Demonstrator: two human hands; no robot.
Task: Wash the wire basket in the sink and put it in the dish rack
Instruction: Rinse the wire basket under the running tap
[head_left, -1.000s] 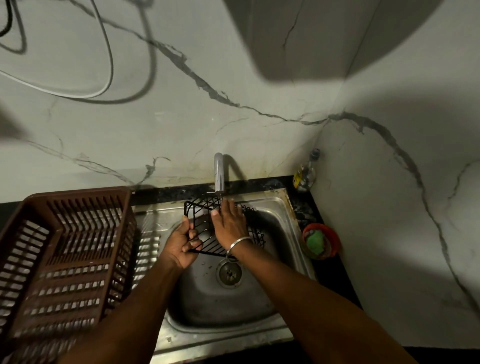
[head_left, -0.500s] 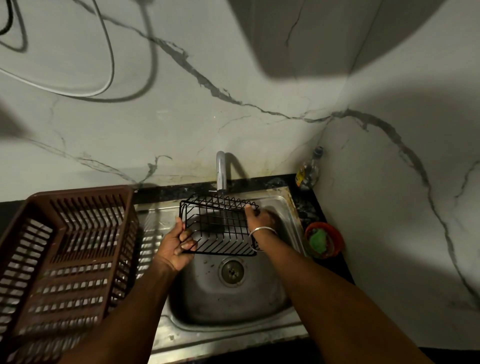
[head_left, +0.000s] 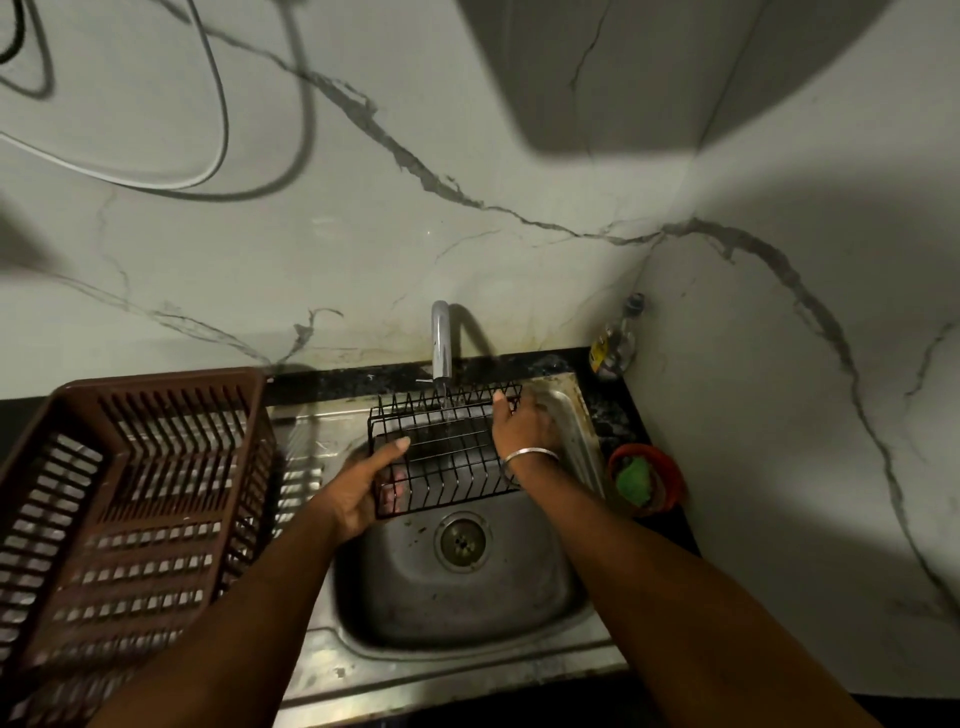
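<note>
A black wire basket (head_left: 447, 452) hangs over the steel sink (head_left: 467, 597), right under the tap (head_left: 440, 338), and water runs onto it. My left hand (head_left: 363, 483) grips the basket's left end, thumb on top and fingers underneath. At the basket's right end my right hand (head_left: 522, 423) holds the far rim, a metal bangle on the wrist. The brown plastic dish rack (head_left: 135, 499) stands on the drainboard to the left of the sink.
A red bowl with a green scrubber (head_left: 641, 480) sits on the dark counter right of the sink. A small bottle (head_left: 615, 340) stands in the back corner. Marble walls close the back and right. The sink drain (head_left: 462, 540) lies below the basket.
The basket has turned level and shifted under the running tap. My right hand moved from the basket's middle to its right end; my left hand has kept hold of the left end.
</note>
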